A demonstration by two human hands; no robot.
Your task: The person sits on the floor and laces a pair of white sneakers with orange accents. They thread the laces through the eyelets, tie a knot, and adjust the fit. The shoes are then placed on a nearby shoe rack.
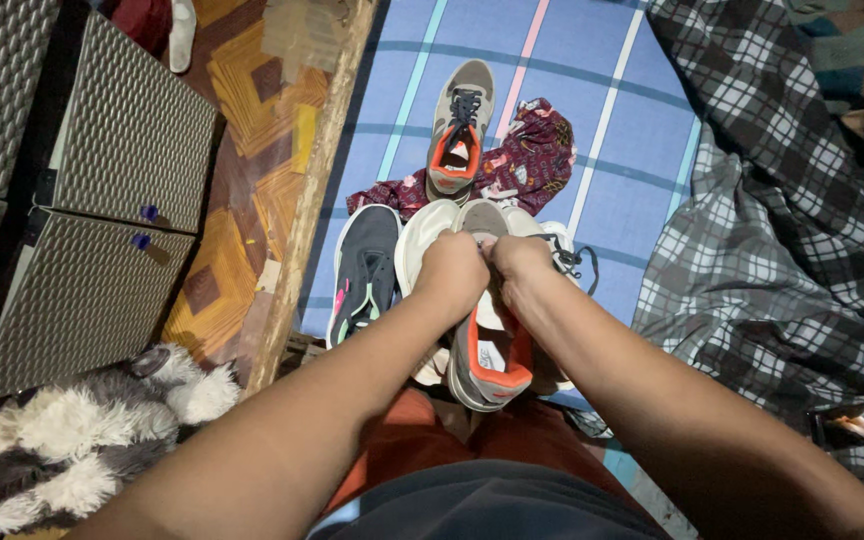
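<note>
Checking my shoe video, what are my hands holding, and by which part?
Both the left hand and right hand grip the grey sneaker with orange lining at its toe end.

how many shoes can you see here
4, maybe more hidden. A grey-orange shoe lies farthest; a dark sneaker leftmost; a white shoe beside it; both hands hold another grey-orange one.

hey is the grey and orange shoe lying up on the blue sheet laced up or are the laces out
Laced. The grey and orange shoe shows dark laces crossing its tongue, toe pointing away. Whether they are tied, cannot tell.
</note>
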